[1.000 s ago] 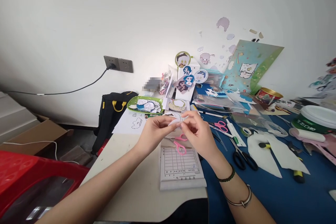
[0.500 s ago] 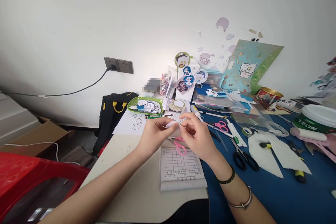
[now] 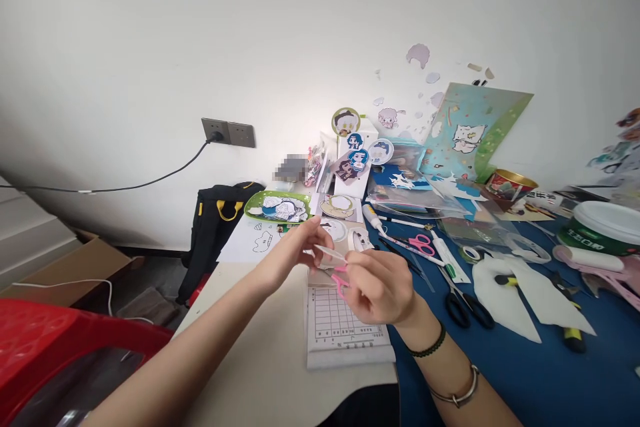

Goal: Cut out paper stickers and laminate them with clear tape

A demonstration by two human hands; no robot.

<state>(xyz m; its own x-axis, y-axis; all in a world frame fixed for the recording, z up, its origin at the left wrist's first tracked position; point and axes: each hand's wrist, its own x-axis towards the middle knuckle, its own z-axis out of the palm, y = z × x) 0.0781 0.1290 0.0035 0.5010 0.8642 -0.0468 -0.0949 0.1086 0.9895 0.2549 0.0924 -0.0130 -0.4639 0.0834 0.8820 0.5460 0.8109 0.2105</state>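
Note:
My right hand (image 3: 377,283) is closed, its thumb and fingers pinching the end of a small, thin white paper piece (image 3: 329,253). The piece is seen almost edge-on and points toward my left hand (image 3: 297,250). That hand is loosely curled with fingers apart, close to the piece's far end; whether a fingertip touches it I cannot tell. Below the hands lies a printed form pad (image 3: 340,317). Pink-handled scissors (image 3: 340,285) rest at its top, partly hidden by my right hand. Behind are cut paper drawings, including a round-faced one (image 3: 335,230).
A green tray (image 3: 255,205) of paper cutouts stands at the back left. On the blue mat to the right lie black-handled scissors (image 3: 457,307), a white glue tube (image 3: 444,248), pink scissors (image 3: 421,243) and white sheet pieces (image 3: 505,293). A red chair (image 3: 75,327) is at left.
My left hand has let its pinch loosen and drawn slightly back from the paper piece. My right hand has turned and lowered, keeping hold of the piece.

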